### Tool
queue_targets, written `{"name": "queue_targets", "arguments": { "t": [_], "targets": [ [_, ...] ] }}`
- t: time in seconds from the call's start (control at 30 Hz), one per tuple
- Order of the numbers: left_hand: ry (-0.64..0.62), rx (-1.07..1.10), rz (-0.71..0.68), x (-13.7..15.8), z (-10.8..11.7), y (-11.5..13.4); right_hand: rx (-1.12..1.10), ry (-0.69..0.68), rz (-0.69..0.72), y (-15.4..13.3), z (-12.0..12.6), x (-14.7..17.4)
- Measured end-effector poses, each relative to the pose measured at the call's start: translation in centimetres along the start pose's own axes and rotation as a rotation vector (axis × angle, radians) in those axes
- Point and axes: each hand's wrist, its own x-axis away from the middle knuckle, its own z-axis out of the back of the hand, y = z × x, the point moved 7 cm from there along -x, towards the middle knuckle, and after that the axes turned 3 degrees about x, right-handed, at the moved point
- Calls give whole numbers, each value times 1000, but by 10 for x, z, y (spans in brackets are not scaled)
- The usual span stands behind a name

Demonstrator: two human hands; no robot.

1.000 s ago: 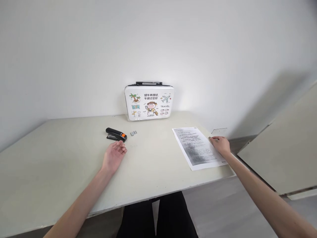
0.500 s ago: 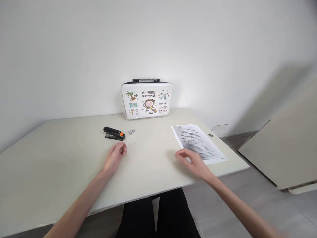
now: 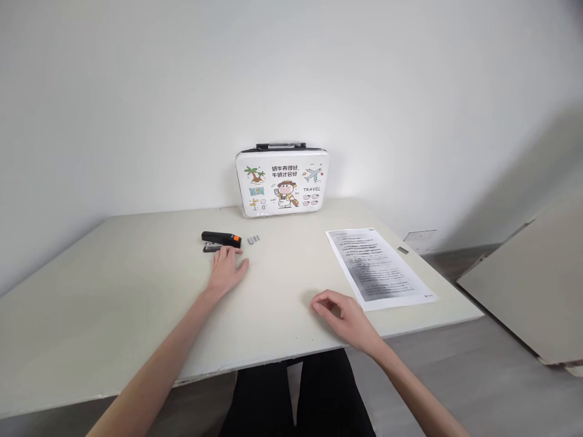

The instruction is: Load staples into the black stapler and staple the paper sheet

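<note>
My left hand [image 3: 226,271] lies palm down on the near side of a black stapler [image 3: 221,238] with an orange patch at its right end. Its fingers are stretched out with the thumb apart, and the fingertips overlap the stapler's lower edge; whether they press on it I cannot tell. Just right of the stapler lie several small silver staple strips [image 3: 253,240]. My right hand [image 3: 342,315] hovers low over or rests on the table, left of a printed sheet of paper [image 3: 380,267]. Its thumb and index finger meet in a loop, with nothing visible in them.
A white carry case [image 3: 282,182] with cartoon prints and a black handle stands upright against the wall at the table's back. The pale table [image 3: 150,291] ends at a front edge above my legs. A pale panel [image 3: 528,285] leans at the right.
My left hand has gone forward to the stapler, its curled fingers now straightened. My right hand has drawn left, off the paper's edge. The camera view has shifted slightly.
</note>
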Motion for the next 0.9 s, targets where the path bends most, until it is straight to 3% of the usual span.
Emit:
{"name": "queue_targets", "arguments": {
  "t": [0.2, 0.43, 0.63, 0.9],
  "targets": [
    [-51, -102, -80, 2, 2, -4, 0, -5, -15, 0, -1, 1],
    [-157, -219, -209, 34, 4, 9, 6, 11, -23, 1, -1, 1],
    [-329, -508, -317, 69, 1, 9, 10, 15, -26, 2, 0, 2],
    [-299, -627, -311, 124, 17, 13, 11, 34, -37, 2, 1, 3]
  ]
}}
